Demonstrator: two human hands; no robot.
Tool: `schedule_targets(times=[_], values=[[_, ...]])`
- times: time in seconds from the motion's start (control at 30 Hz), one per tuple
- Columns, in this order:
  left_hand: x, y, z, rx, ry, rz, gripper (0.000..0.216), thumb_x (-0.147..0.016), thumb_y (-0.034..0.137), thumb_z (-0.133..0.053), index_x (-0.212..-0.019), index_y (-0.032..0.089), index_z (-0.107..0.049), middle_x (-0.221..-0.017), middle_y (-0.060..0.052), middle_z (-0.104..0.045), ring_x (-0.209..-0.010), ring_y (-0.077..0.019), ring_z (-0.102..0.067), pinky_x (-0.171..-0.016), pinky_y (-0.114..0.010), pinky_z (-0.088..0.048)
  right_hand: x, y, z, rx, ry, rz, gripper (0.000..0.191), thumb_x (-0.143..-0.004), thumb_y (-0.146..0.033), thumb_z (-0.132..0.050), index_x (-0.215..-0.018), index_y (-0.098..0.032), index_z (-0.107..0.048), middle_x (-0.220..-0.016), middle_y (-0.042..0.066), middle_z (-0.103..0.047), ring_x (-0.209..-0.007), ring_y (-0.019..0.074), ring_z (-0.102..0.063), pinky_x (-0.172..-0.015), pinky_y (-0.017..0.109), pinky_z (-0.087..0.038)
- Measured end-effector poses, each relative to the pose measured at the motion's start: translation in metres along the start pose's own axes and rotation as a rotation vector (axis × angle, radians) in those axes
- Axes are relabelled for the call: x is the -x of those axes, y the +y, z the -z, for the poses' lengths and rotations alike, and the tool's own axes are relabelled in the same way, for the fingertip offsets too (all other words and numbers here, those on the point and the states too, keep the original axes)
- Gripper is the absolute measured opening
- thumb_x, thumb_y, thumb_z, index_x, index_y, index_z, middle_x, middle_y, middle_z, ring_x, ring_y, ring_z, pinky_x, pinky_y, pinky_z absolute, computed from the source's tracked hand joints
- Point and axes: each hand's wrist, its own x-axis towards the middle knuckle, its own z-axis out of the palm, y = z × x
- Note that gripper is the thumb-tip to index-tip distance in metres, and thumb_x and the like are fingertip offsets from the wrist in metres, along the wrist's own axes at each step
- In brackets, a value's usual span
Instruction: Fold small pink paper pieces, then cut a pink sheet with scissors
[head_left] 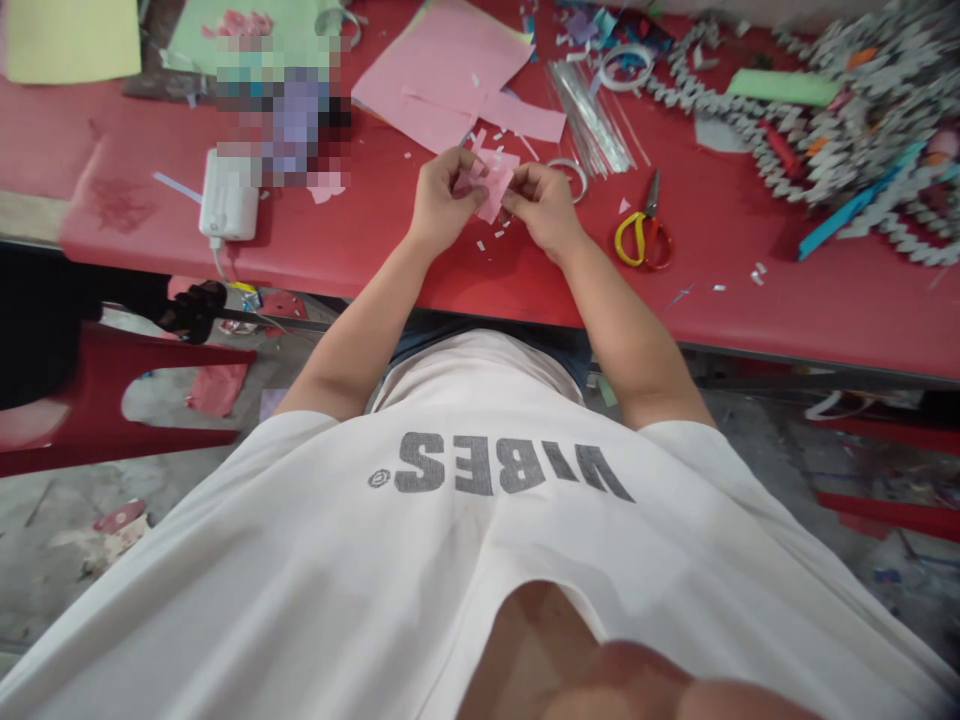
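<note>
A small piece of pink paper point(495, 180) with cut or folded edges is held up between my hands, just over the red table. My left hand point(446, 200) pinches its left side between thumb and fingers. On the right side, the thumb and fingertips of my right hand point(546, 205) grip the edge of the same piece. Small white scraps point(491, 240) lie beneath and around the paper. Larger pink sheets point(442, 80) lie just beyond my hands, and a roll of clear tape point(571, 178) sits behind my right hand.
Scissors point(646, 230) with yellow and red handles lie to the right. Clear thin strips point(592, 120) are bundled behind them, near a tape roll point(627, 66). Grey paper garlands point(847, 110) pile up at far right. A white power bank point(229, 195) with a cable stands at left.
</note>
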Motion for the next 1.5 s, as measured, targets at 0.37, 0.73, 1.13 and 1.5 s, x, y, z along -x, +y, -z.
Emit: schedule_targets(times=[0.37, 0.73, 1.13, 1.5], values=[[0.000, -0.002, 0.000, 0.026, 0.018, 0.001, 0.026, -0.068, 0.018, -0.086, -0.084, 0.035, -0.074, -0.079, 0.001, -0.068, -0.066, -0.0214, -0.053, -0.066, -0.042, -0.043, -0.006, 0.024, 0.001, -0.010, -0.011, 0.143, 0.068, -0.077, -0.093, -0.095, -0.083, -0.032, -0.066, -0.078, 0.002, -0.072, -0.086, 0.0298, -0.079, -0.096, 0.056, -0.074], [0.000, 0.003, -0.002, -0.021, 0.013, 0.048, 0.028, -0.074, 0.026, -0.088, -0.080, 0.029, -0.061, -0.074, 0.001, -0.057, -0.067, -0.0195, -0.052, -0.065, -0.037, -0.041, 0.001, 0.022, 0.003, 0.111, 0.035, 0.207, 0.055, -0.086, -0.082, -0.096, -0.089, -0.031, -0.073, -0.089, 0.005, -0.075, -0.103, 0.0326, -0.079, -0.108, 0.056, -0.071], [-0.001, -0.004, -0.002, 0.014, 0.024, 0.044, 0.024, -0.070, 0.023, -0.084, -0.080, 0.030, -0.063, -0.070, 0.002, -0.054, -0.066, -0.0193, -0.047, -0.067, -0.039, -0.036, 0.006, 0.012, 0.003, 0.063, 0.026, 0.156, 0.050, -0.084, -0.068, -0.103, -0.087, -0.031, -0.069, -0.091, 0.005, -0.072, -0.107, 0.0326, -0.075, -0.104, 0.052, -0.069], [-0.001, 0.004, 0.000, 0.003, -0.029, 0.076, 0.042, -0.077, 0.048, -0.100, -0.082, 0.030, -0.062, -0.083, 0.003, -0.072, -0.073, -0.0159, -0.051, -0.072, -0.042, -0.042, 0.008, 0.000, 0.002, 0.029, 0.002, 0.049, 0.048, -0.085, -0.062, -0.103, -0.085, -0.032, -0.066, -0.083, 0.001, -0.069, -0.097, 0.0309, -0.076, -0.097, 0.049, -0.066]])
